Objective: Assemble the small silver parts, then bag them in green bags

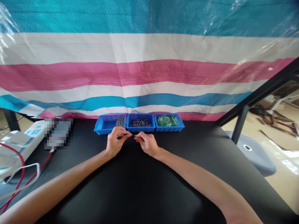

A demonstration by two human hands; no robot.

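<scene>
Both hands meet just in front of three blue bins, above the black table. My left hand [116,140] pinches one end of a small dark thin piece [133,135]. At its other end, the fingers of my right hand [148,143] are closed too. The left bin [104,124] holds small round metal parts [120,121] grouped at its right side. In the middle bin [141,129] lie many small dark and silvery pins [140,123]. Green and clear pieces [167,120] fill the right bin [170,128].
A white power strip [35,133] with red and white cables stands at the left, beside a blurred-out device [59,132]. A striped sheet [149,73] hangs behind the bins. Right of the black table [198,149] are a metal frame [239,124] and a grey stool [257,155].
</scene>
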